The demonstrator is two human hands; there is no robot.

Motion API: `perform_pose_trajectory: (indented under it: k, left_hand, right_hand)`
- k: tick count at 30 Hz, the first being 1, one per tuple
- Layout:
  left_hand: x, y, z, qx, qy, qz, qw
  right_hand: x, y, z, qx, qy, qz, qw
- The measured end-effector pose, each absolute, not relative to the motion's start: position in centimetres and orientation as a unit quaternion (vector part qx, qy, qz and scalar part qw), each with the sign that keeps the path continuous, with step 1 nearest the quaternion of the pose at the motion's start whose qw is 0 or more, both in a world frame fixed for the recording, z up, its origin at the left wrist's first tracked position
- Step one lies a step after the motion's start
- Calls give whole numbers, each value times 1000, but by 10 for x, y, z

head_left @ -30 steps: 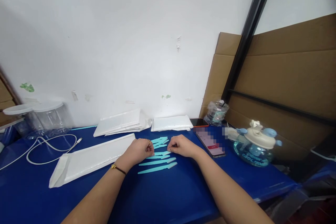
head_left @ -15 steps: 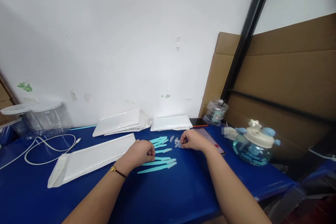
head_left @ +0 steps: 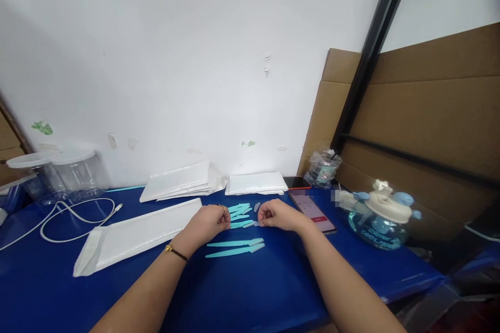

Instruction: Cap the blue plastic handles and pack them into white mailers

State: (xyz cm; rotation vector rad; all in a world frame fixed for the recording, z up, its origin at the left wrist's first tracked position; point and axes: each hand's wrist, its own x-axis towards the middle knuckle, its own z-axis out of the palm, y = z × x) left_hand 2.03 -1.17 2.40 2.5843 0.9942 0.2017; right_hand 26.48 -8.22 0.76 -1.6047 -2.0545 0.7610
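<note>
My left hand [head_left: 216, 221] is closed, its thumb and forefinger pinching the handle end of a turquoise eyebrow razor [head_left: 242, 225]. From the right, my right hand [head_left: 273, 215] is pinched around a small translucent blade cap [head_left: 256, 223] at that razor's tip. Whether the cap is seated on the blade I cannot tell. Closer to me, two more turquoise razors [head_left: 234, 253] lie side by side on the blue table. Several others form a loose pile [head_left: 239, 210] just beyond my left fingers. Another translucent cap [head_left: 257, 207] lies by my right fingertips.
White padded mailers [head_left: 144, 234] lie at left, with more stacked along the wall [head_left: 255, 182]. A phone [head_left: 312, 212] rests beyond my right wrist, near a drinking bottle [head_left: 380, 221] and a wrapped plastic cup [head_left: 323, 168]. At far left are a white cable [head_left: 80, 239] and clear jars [head_left: 76, 177].
My left hand has lifted a razor from the near group and moved slightly up. My right hand has come left from the caps, bringing one to the razor's tip.
</note>
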Motion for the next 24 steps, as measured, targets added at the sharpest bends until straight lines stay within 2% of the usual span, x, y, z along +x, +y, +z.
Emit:
perform_pose_trajectory:
  k: [9, 24]
  left_hand:
    - [23, -9, 18, 919, 338, 77, 186]
    - [20, -11, 24, 922, 334, 89, 174]
  right_hand:
    - [251, -88, 15, -558, -755, 238, 248]
    - [252, -89, 17, -554, -758, 244, 243]
